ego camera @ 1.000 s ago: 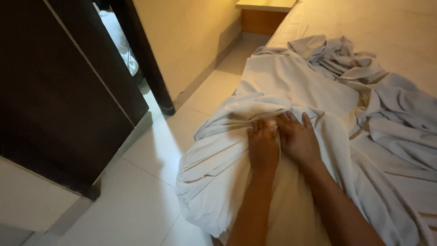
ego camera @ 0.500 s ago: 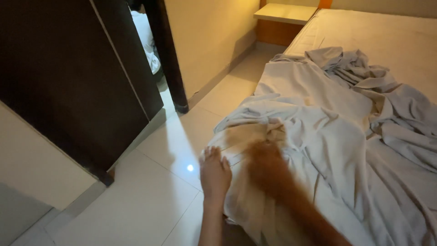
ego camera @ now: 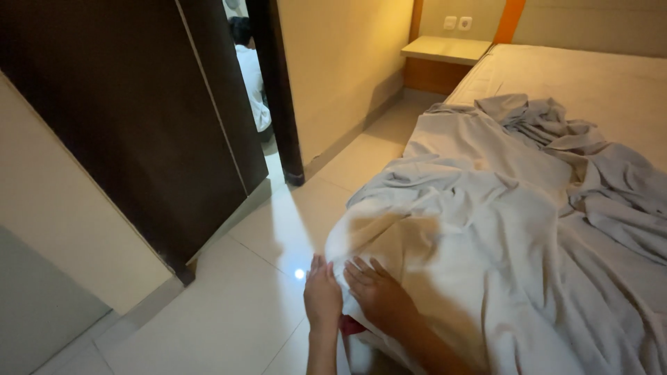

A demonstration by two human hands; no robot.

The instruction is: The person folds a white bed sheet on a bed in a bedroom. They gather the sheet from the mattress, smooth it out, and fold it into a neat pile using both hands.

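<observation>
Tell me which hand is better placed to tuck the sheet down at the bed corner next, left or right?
Probably left. The left hand sits at the outer edge of the grey sheet, where it drapes over the corner toward the floor tiles. The right hand lies flat on top of the sheet, further in.

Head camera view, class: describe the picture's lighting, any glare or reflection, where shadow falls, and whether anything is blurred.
Head view: warm yellowish room light; a small bright glare spot on the glossy floor tiles beside the left hand; shadow lies over the sheet around the right hand; the dark door panel is dim; hands and folds are sharp, with no motion blur.
</observation>
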